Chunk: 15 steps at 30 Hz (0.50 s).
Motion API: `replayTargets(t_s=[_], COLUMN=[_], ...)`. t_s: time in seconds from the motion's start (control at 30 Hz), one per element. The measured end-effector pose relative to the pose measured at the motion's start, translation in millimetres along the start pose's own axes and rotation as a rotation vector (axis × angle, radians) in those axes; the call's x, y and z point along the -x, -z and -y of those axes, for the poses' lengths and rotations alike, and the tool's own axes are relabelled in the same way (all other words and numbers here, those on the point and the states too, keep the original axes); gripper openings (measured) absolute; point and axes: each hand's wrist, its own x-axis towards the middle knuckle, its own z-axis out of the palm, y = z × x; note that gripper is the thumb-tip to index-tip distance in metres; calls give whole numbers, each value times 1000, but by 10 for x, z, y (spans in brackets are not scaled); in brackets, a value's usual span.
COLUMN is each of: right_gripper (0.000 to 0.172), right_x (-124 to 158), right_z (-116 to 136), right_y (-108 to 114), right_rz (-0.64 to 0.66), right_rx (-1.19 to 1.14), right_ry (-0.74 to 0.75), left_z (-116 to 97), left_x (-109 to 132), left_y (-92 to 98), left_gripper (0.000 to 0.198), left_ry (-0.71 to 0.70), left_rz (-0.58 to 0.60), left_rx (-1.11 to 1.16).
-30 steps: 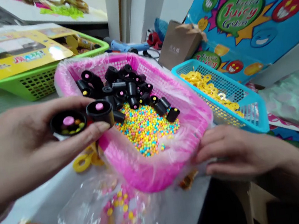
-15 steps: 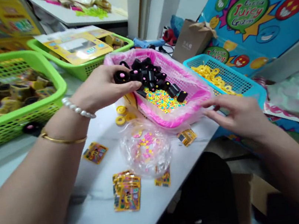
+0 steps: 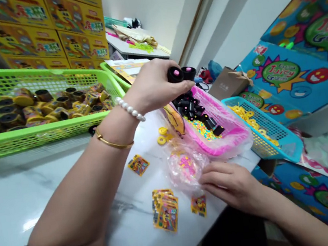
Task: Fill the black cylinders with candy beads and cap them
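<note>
Left hand (image 3: 154, 85) closed around two black cylindrical rolls with pink-dotted tops (image 3: 175, 74), held upright between fingers and thumb, above a pink plastic mesh basket lined with clear film (image 3: 232, 129). Basket holds a heap of similar black rolls (image 3: 190, 106), too bunched to count, over pastel candy beads (image 3: 202, 129). Right hand (image 3: 231, 183) lies on the white marble-look table (image 3: 38, 191), fingers curved against a clear plastic bag of pink and yellow beads (image 3: 185, 165); cannot tell whether they pinch it. Pearl bracelet (image 3: 129, 109) and thin gold bangle (image 3: 114, 140) on left wrist. Printed yellow sachets on table: one alone (image 3: 138, 164), one small stack (image 3: 166, 211), one beside right hand (image 3: 198, 205). Two yellow plastic rings (image 3: 162, 138) lie just beside pink basket. Bright green mesh basket (image 3: 45, 134) at left holds over a dozen black rolls with yellow wrappers (image 3: 57, 108). Blue mesh basket (image 3: 277, 139) at right holds yellow rings (image 3: 247, 116). Blue cartoon-printed board (image 3: 281, 73) reads "Juicy Gum". Stacked yellow cartons (image 3: 33, 31) behind carry print too small to read.
</note>
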Motion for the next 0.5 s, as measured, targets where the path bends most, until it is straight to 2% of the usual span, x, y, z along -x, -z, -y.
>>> replayTargets(t_s=[0.13,0.27,0.37,0.5], right_gripper=[17,18,17,19], right_x=[35,16,-4,40], right_z=[172,242,168,63], right_y=[194,76,52,305], right_rz=[50,43,-35,-153], right_rx=[-130,-138,-86,5], right_ry=[65,113,70,-22], left_z=[-19,3,20,16], left_x=[0,14,14,-11], left_y=[100,126,85,41], left_gripper=[31,35,33,27], left_ry=[-13,41,27,-15], left_rz=[58,58,45,19], left_rx=[-62,-94,-112,-142])
